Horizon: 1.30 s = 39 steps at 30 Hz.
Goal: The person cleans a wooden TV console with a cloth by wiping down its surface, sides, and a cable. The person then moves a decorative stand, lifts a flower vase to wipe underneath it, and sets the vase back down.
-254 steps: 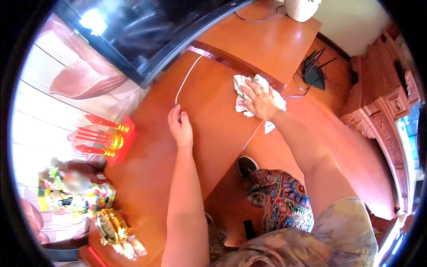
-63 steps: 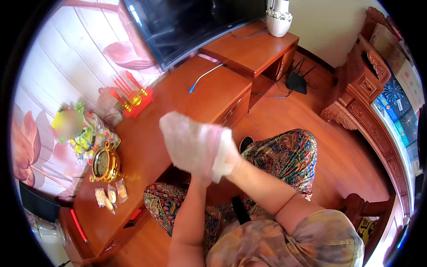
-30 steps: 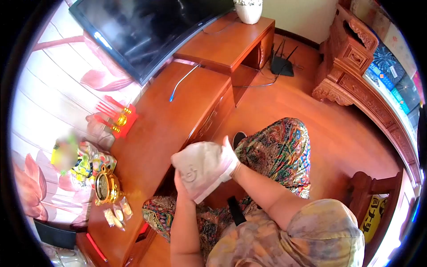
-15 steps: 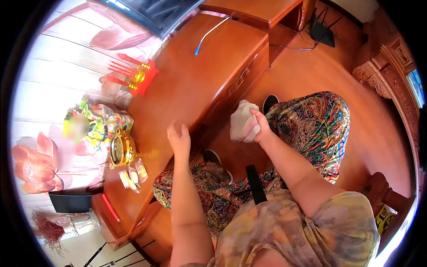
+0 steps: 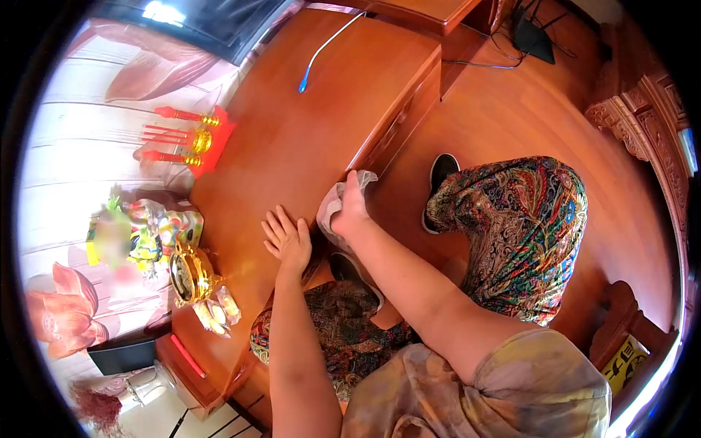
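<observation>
My left hand (image 5: pixel 290 239) lies with spread fingers on the wooden cabinet top (image 5: pixel 292 139), near its front edge, holding nothing. Just to its right, my right hand (image 5: pixel 351 212) grips a pale folded cloth (image 5: pixel 330 208) against the cabinet's front edge; part of the cloth sticks out beyond the fingers. A white cable with a blue tip (image 5: pixel 303 84) lies farther back on the top. Left of my hands are a golden bowl (image 5: pixel 191 274) and small wrapped snacks (image 5: pixel 217 312).
Red candle holders with gold bases (image 5: pixel 201 141) and a colourful figurine (image 5: pixel 164 230) stand along the wall side. A television (image 5: pixel 219 25) is at the top left. A black router (image 5: pixel 533 40) sits at upper right, and a carved wooden piece (image 5: pixel 635 117) at the right.
The cloth was spread between both hands, then bunched in my right hand, which has since moved left to the cabinet edge. My left hand now rests flat on the top. The view has shifted.
</observation>
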{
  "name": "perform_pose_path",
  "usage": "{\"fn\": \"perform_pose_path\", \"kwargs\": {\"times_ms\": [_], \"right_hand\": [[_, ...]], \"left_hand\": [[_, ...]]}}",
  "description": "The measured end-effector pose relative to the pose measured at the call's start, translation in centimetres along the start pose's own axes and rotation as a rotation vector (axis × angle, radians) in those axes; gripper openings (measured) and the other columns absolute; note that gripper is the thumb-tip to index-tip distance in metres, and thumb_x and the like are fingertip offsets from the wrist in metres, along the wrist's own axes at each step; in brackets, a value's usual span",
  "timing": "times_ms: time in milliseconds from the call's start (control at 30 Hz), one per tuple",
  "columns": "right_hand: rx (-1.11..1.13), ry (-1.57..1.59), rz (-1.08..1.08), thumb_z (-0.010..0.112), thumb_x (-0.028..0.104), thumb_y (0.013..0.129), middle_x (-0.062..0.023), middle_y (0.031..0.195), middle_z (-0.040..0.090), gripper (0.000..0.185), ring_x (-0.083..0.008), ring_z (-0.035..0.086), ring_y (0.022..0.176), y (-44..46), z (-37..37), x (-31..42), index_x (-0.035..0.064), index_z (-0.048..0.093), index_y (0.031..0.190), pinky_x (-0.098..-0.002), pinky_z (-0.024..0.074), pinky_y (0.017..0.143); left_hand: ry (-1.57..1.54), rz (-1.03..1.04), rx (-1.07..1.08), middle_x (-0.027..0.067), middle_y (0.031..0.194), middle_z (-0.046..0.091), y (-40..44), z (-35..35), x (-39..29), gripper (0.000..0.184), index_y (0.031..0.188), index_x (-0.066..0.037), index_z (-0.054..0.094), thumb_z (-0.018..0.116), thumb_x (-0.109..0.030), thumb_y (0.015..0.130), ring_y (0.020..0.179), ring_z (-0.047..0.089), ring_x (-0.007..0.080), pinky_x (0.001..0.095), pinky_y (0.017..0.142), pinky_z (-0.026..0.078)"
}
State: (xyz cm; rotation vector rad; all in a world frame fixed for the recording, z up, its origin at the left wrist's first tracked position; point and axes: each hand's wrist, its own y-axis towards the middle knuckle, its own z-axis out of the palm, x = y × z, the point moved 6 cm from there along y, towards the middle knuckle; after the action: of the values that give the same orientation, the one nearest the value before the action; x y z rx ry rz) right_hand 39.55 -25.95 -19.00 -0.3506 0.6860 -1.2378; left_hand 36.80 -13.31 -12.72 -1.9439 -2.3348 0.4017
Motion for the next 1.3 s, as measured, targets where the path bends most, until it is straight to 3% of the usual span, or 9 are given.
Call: {"fn": "perform_pose_path", "kwargs": {"times_ms": [267,500,667,833,900,1000,1133,1233,1300], "right_hand": [[-0.036,-0.096,-0.283,0.05,0.045,0.087,0.0001,0.075,0.046,0.032,-0.0095,0.042,0.054,2.2,4.6,14.0,0.0175,0.044,0.102,-0.0221,0.0391,0.042],[0.072,-0.419,-0.555,0.046,0.05,0.087,-0.0044,0.1,0.052,0.052,-0.0137,0.053,0.078,5.3,8.4,25.5,0.0119,0.037,0.121,-0.0274,0.0491,0.061],[-0.215,-0.476,-0.658,0.046,0.058,0.084,-0.0048,0.119,0.048,0.063,-0.0164,0.046,0.108,4.1,3.6,17.8,0.0093,0.041,0.124,-0.0275,0.0416,0.087],[-0.167,-0.727,-0.261,0.043,0.061,0.083,-0.0162,0.147,0.002,0.093,-0.0275,0.005,0.136,-3.8,-0.4,2.1,0.0024,0.001,0.141,-0.0346,0.0092,0.109],[-0.225,-0.752,-0.227,0.042,0.058,0.084,-0.0137,0.148,-0.006,0.091,-0.0252,-0.004,0.136,-1.8,-4.2,-2.4,0.0041,-0.004,0.141,-0.0344,0.0051,0.11],[-0.21,-0.412,-0.392,0.043,0.054,0.087,-0.0071,0.087,0.056,0.063,-0.0166,0.052,0.072,1.1,-4.9,-1.0,-0.0007,0.044,0.119,-0.0256,0.0427,0.064],[-0.183,-0.37,-0.259,0.046,0.055,0.085,-0.001,0.085,0.055,0.049,-0.0101,0.048,0.068,2.9,-1.2,7.0,0.0123,0.05,0.109,-0.0239,0.0416,0.059],[-0.123,-0.628,-0.35,0.035,0.064,0.083,-0.0188,0.145,0.011,0.091,-0.0285,0.019,0.132,4.7,1.7,14.9,0.0012,0.002,0.141,-0.0366,0.0164,0.108],[-0.124,-0.686,-0.645,0.034,0.063,0.083,-0.0183,0.145,0.011,0.091,-0.0277,0.019,0.132,5.1,4.0,19.1,0.0015,0.001,0.141,-0.0362,0.016,0.108]], "left_hand": [[-0.003,-0.007,0.062,0.0126,0.148,-0.007,0.1,-0.1,0.1,0.068,0.143,-0.016,0.002,0.023,-0.053,0.09,0.135,-0.012,0.0318,0.0549,0.104,-0.002],[-0.004,-0.009,0.08,0.0119,0.148,-0.009,-0.1,-0.1,0.1,0.068,0.143,-0.017,-0.001,0.023,-0.053,0.09,0.135,-0.013,0.0316,0.0548,0.104,-0.002],[0.009,-0.04,0.129,0.012,0.148,-0.01,0.0,-0.5,-0.3,0.068,0.143,-0.016,-0.002,0.023,-0.053,0.09,0.135,-0.014,0.0315,0.0551,0.104,-0.001],[-0.016,-0.035,0.143,0.0152,0.147,-0.008,0.1,-0.7,-0.4,0.069,0.142,-0.013,-0.001,0.028,-0.049,0.091,0.135,-0.012,0.0339,0.0552,0.104,-0.003],[-0.013,-0.029,0.131,0.015,0.147,-0.008,0.1,-0.4,-0.1,0.069,0.142,-0.013,-0.001,0.028,-0.049,0.091,0.135,-0.012,0.0338,0.0551,0.104,-0.002],[0.008,-0.039,0.123,0.0148,0.147,-0.007,-0.1,-0.6,0.1,0.069,0.142,-0.013,0.0,0.028,-0.049,0.09,0.135,-0.011,0.0334,0.0549,0.104,-0.002],[-0.011,-0.009,0.084,0.0142,0.148,-0.006,-0.1,-0.2,0.1,0.067,0.143,-0.014,0.002,0.027,-0.049,0.091,0.135,-0.01,0.0331,0.0563,0.104,0.0],[0.004,-0.016,0.083,0.0146,0.148,-0.005,-0.2,-0.5,-0.3,0.067,0.142,-0.013,0.002,0.028,-0.047,0.091,0.135,-0.009,0.0335,0.0567,0.103,0.0],[-0.005,-0.015,0.101,0.0162,0.147,-0.005,-0.4,-0.6,-0.2,0.067,0.142,-0.011,0.002,0.03,-0.044,0.091,0.135,-0.009,0.0349,0.0562,0.104,-0.001]]}}
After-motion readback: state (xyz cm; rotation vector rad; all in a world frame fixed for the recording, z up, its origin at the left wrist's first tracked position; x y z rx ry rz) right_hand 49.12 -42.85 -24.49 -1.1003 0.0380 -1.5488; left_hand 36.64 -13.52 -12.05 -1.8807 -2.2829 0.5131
